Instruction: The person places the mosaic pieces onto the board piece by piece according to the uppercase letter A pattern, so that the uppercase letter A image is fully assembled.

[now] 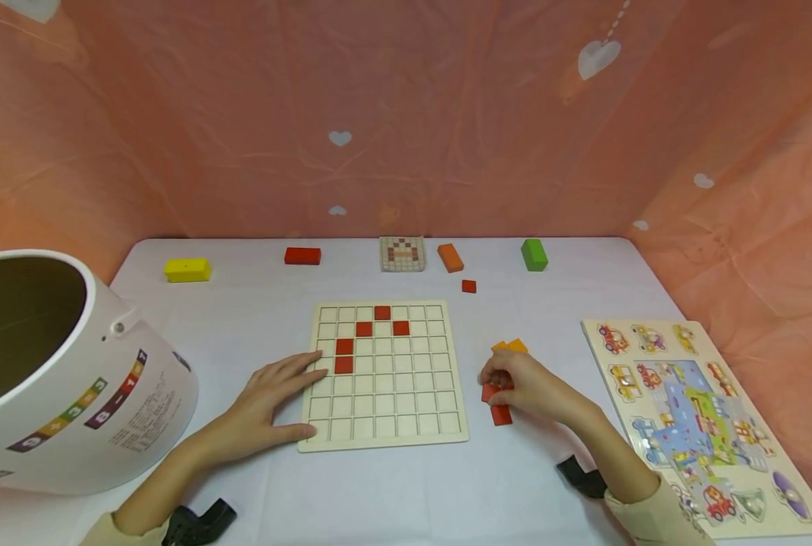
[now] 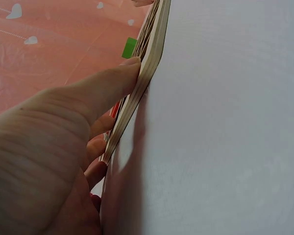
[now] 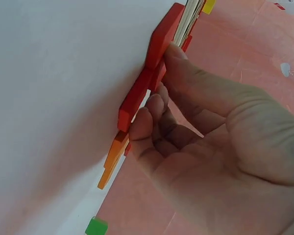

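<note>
A wooden grid board [image 1: 385, 388] lies in the middle of the table, with several red square tiles [image 1: 344, 356] set in its upper cells. Along its left edge my left hand [image 1: 276, 398] rests with fingers spread, thumb at the lower corner; the left wrist view shows the thumb [image 2: 122, 78] against the board's side. To the right of the board, my right hand [image 1: 528, 387] bends over a small group of loose tiles and pinches a red tile [image 3: 159, 76] between thumb and fingers. Other red tiles [image 3: 137, 98] lie close by, and orange tiles [image 1: 517, 345] lie just behind the hand.
Yellow [image 1: 187, 270], red [image 1: 302, 256], orange [image 1: 450, 258] and green blocks [image 1: 534, 255] stand along the back, near a small pattern card [image 1: 402, 254]. One red tile [image 1: 469, 286] lies apart. A white bucket [image 1: 153, 394] stands left; a picture puzzle board [image 1: 600, 341] lies right.
</note>
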Available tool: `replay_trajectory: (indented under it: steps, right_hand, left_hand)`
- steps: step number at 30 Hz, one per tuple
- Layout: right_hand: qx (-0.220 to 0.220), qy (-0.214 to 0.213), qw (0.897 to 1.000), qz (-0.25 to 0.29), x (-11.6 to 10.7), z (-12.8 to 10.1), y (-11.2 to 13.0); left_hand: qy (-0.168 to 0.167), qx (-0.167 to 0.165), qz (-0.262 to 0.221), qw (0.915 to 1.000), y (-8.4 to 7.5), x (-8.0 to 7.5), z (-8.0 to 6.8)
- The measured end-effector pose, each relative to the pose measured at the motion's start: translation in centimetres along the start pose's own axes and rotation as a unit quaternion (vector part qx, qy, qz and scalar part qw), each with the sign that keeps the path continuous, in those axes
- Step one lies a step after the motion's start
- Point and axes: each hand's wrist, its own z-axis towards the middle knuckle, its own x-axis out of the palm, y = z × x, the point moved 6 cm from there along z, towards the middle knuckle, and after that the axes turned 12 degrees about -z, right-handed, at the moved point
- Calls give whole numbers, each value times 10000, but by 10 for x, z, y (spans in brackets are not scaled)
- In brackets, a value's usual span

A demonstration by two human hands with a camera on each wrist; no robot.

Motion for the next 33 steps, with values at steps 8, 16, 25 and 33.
replay_trajectory:
  steps: [8,16,25,33]
  right_hand:
    - [-220,177,9985,468,-1,13,12]
    - [-843,481,9841,1488,12,68,61]
    - [-898,839,9775,1714,35,125,108]
    - [-779,1107,9818,1329,52,131,125]
  left_hand:
    - [-18,-2,21,10000,1,0,0]
    - [-39,-11,34,10000,3,-2,0]
    - [31,-98,-12,9999,5,-1,0]
    - [49,-100,-45,9999,4,1,0]
